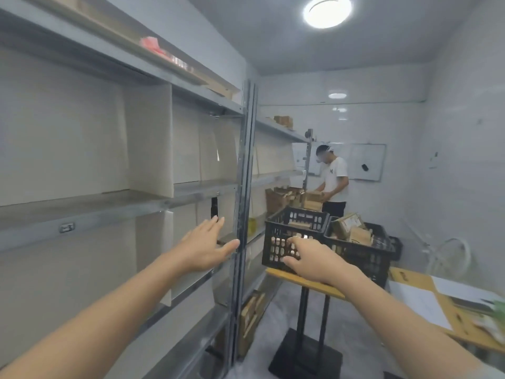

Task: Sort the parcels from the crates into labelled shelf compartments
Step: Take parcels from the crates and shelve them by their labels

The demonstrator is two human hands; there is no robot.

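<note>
Reaching forward with both arms, the person stands close to the metal post [244, 173] of the shelving, and everything is placed here from that post. Left of the post, the shelf boards [82, 212] are split by pale upright dividers [150, 138] into compartments. A small label [67, 227] is clipped to the front edge of one board, presumably so each parcel has a marked slot. The compartments seen left of the post show no parcels. Just left of the post, the left hand [207, 247] is spread flat, fingers straight and released, holding nothing. Its fingertips nearly meet the post, perhaps for balance while the body leans toward the crates. Just right of the post, a black crate [273, 242] sits on a small yellow-topped stand [306, 283], which seems meant to raise its load to arm height, and a brown parcel [297, 224] shows inside it. The right hand [311, 258] is in front of this crate's near wall with fingers bent and thumb spread; whether it grasps the wall or only hovers before it cannot be told. Farther right of the post, a second crate [363, 255] holds a pile of parcels [349, 224] rising above its rim, so most of the sorting looks undone. Beyond both crates, right of the post, another person [334, 181] handles cardboard boxes at the far shelving.
</note>
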